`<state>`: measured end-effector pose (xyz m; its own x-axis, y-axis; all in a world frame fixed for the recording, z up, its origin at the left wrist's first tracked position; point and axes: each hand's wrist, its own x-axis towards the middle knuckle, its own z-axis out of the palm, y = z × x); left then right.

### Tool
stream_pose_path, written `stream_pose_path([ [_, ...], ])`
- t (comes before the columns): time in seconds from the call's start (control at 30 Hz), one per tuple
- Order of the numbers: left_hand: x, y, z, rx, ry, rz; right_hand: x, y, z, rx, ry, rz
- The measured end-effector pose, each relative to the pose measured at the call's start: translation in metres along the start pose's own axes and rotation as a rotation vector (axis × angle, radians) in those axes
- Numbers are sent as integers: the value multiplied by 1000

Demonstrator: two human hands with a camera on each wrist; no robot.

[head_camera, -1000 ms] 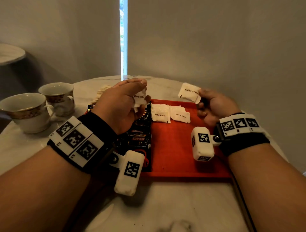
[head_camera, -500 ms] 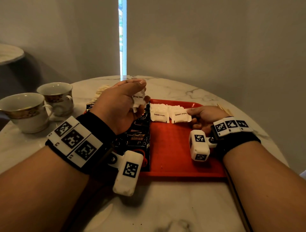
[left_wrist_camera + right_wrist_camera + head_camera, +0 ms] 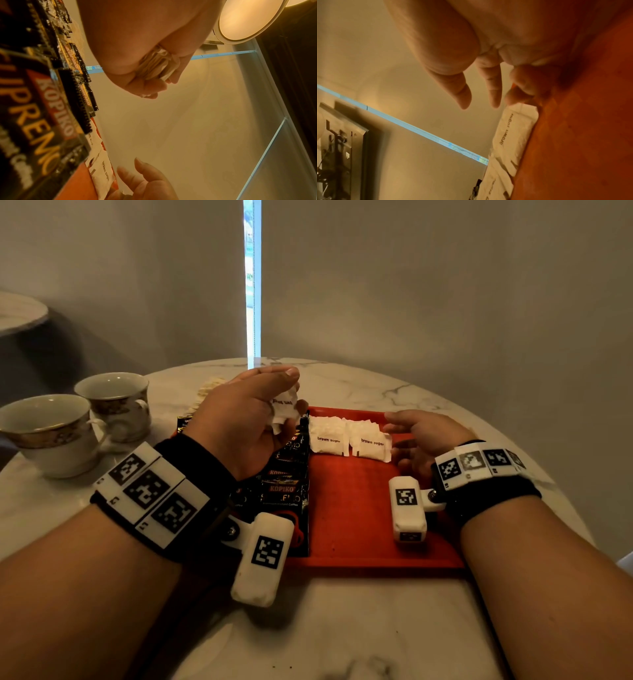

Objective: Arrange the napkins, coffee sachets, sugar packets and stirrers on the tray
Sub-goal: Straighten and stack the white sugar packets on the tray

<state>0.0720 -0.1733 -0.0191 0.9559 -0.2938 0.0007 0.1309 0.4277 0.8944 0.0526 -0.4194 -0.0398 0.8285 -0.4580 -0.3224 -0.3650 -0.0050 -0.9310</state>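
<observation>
Sugar packets (image 3: pixel 349 438) lie in a short row at the far edge of the red tray (image 3: pixel 346 508), near the centre of the head frame, two of them printed side up and side by side with their long axes running from the tray's far rim toward its near rim. More white packets (image 3: pixel 284 410) are pinched between thumb and curled fingers of the left hand (image 3: pixel 239 426), which is held above the black coffee sachets (image 3: pixel 286 484) laid in an overlapping column along the tray's left side. The right hand (image 3: pixel 421 436) is seen at centre right with its fingers (image 3: pixel 462 94) spread and nothing held; its lower fingertips lie just beside the right end of the rightmost packet (whether they touch it cannot be told from the wrist view). The row is therefore judged to be extended rightward: free tray floor lies to the right of and nearer than the laid packets, directly under the empty right hand, while the supply is held to the upper left of it. A transfer from the left hand to the right is judged likely, the right being the nearer to the open spot. Two cups (image 3: pixel 78 422) stand on the desk (image 3: pixel 342 628) at middle left.
</observation>
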Motion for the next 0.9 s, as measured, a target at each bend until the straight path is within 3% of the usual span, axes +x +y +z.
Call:
stream_pose_path([
  [0.37,-1,1,2,-6,-9,-2,-6,-1,11,58,-86,-30],
  [0.57,-3,2,2,-4,11,-11,-7,-3,8,62,-15,-81],
  [0.73,-3,2,2,-9,13,-13,-9,-2,13,7,-165,-23],
  [0.9,-3,2,4,-86,-33,-47,-10,-3,13,-22,-173,-19],
])
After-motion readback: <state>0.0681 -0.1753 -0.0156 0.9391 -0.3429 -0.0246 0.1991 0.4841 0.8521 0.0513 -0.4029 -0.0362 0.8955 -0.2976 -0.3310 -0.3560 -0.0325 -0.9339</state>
